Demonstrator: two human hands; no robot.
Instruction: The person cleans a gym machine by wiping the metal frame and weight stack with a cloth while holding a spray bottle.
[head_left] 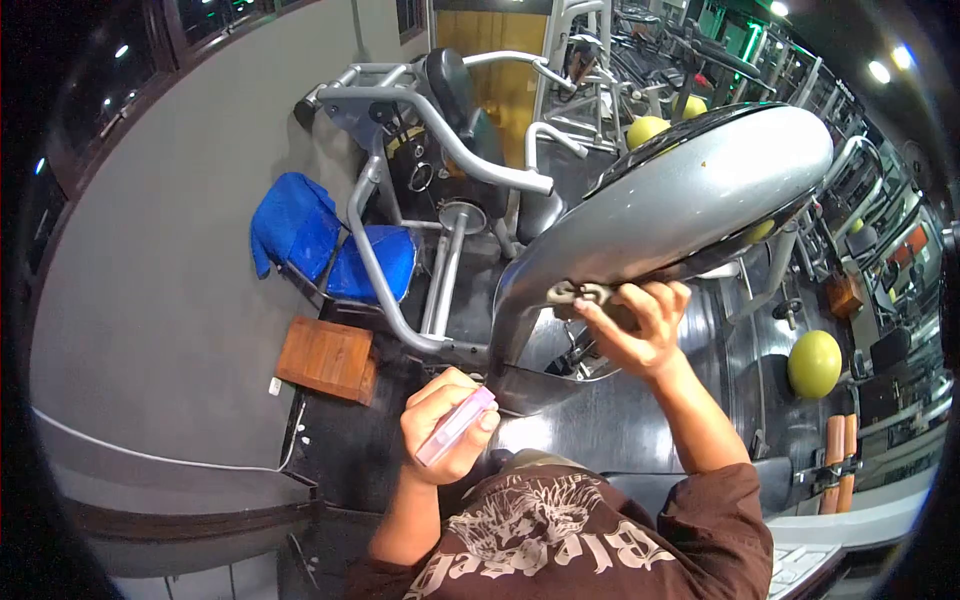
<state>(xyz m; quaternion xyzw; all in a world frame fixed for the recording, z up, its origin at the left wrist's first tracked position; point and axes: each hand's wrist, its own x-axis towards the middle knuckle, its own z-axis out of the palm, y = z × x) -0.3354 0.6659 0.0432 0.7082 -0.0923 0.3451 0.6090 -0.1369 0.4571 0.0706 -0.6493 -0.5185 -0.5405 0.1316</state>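
My left hand [440, 425] is closed around a small, slim bottle [455, 430], clear with a pinkish tint and a pink top; its contents are hard to make out. It is held low in front of my chest. My right hand [642, 330] grips a crumpled, greyish-beige cloth [582, 293] and presses it to the lower edge of a large silver machine housing [690, 190]. This curved housing rises on a dark post [512, 335] between my hands. Part of the cloth is hidden behind my fingers.
Left of the housing stands a grey-framed exercise machine [460, 150] with curved bars. Near the wall are a blue chair [372, 265] and a wooden box [325, 358]. A yellow-green ball [815, 363] lies on the dark floor at right, near orange-brown rollers [840, 462].
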